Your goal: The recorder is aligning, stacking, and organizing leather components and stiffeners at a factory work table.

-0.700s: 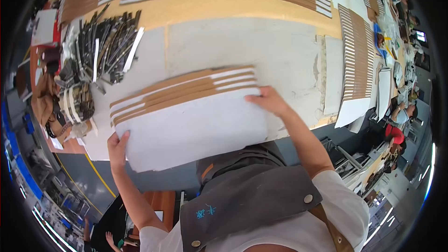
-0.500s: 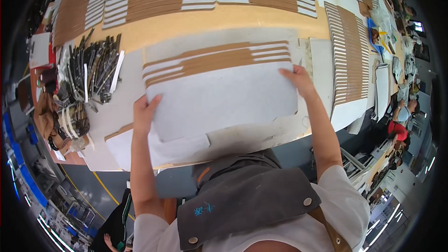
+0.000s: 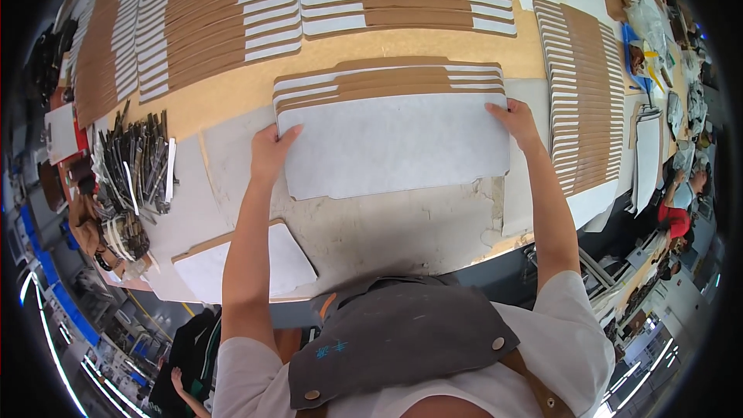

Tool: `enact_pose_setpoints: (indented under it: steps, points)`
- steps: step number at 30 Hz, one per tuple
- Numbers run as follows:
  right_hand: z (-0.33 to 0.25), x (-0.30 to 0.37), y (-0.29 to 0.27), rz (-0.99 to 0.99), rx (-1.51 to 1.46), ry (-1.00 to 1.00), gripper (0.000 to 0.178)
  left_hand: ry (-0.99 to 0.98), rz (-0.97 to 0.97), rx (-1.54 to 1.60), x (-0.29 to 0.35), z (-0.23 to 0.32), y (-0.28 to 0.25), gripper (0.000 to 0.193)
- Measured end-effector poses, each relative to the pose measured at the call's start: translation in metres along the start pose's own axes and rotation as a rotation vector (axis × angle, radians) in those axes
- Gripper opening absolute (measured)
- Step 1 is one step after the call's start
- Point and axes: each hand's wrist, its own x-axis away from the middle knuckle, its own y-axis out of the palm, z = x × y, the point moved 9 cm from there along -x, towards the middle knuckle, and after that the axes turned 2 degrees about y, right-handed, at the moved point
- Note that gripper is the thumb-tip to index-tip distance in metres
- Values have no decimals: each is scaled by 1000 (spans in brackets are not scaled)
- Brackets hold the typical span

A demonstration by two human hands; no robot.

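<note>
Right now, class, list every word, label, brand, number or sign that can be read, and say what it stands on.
Dark grey apron: two small blue characters; I leave their wording uncopied.
Stack of panels between left hand and right hand: no text seen.
Workshop background: any lettering is too small or blurred to read.

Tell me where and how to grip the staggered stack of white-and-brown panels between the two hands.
Pinch the stack at its two short ends, coming from left and right, thumbs on the white top face, as the left hand and right hand do. It is wide and thin, with layers stepped along the far edge, so pinching both ends likely keeps them from sliding.
</note>
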Motion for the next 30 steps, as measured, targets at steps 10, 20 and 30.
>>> enact_pose_setpoints:
  steps: [10,20,30]
  points:
    - [-18,7,-16,208,264,-112,24,-7,121,-313,-1,16,-17,30]
    - [-128,27,88,268,522,-851,34,654,161,-659,-24,116,62,37]
    - [-134,15,97,187,702,-878,34,670,-77,-472,-41,121,62,10]
